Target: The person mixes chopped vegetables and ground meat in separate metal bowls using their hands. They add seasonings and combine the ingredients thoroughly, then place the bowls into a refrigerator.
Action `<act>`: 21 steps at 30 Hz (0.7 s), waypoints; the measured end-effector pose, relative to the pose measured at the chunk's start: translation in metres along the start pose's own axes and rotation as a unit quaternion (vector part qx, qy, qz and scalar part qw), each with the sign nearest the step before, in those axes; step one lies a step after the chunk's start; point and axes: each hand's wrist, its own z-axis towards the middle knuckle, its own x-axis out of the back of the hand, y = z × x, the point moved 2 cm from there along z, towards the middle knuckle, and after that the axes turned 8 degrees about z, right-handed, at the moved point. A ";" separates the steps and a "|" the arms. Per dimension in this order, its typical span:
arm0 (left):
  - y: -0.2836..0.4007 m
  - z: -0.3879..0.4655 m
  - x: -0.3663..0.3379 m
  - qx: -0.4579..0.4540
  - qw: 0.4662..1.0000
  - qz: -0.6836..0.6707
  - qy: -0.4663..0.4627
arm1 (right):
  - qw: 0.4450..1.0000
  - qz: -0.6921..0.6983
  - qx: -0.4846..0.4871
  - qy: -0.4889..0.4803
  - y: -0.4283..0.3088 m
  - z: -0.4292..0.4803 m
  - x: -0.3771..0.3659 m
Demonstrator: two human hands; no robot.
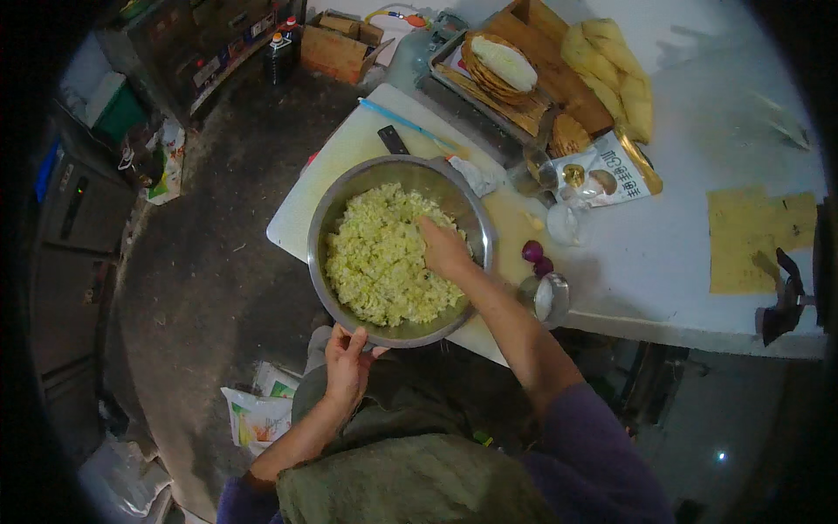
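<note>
A large steel bowl (316,275) sits on a white cutting board (288,226), with chopped pale-green vegetable (386,255) heaped in it. My left hand (350,363) grips the near rim of the bowl, thumb on top. My right hand (445,247) reaches over the bowl's right side into the vegetable; its fingertips are partly buried, so whether they hold any cannot be told. A dark handle (393,140) sticks out from behind the bowl's far rim. Two small purple onions (533,251) lie right of the bowl, near an open jar of white contents (552,298).
Behind the board stands a metal tray (452,82) with a woven basket (501,65). A printed food pouch (609,169), a clear plastic cup (531,171) and yellow cloth (609,72) lie on the white counter. A blue stick (406,123) crosses the board's far edge. Bags (258,416) rest on the floor.
</note>
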 end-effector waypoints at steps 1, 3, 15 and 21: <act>0.002 0.000 0.000 -0.003 1.000 -0.004 -0.007 | 0.999 0.029 0.014 -0.021 -0.004 0.008 0.000; 0.007 0.001 0.003 0.036 0.998 0.055 -0.017 | 0.997 0.067 0.025 0.003 -0.016 0.016 0.009; 0.042 0.017 0.017 -0.019 0.995 0.093 -0.012 | 0.951 0.304 -0.051 0.030 -0.005 -0.028 -0.006; 0.036 0.009 0.007 0.002 0.992 0.129 -0.012 | 0.933 0.358 0.000 -0.025 -0.049 -0.038 -0.001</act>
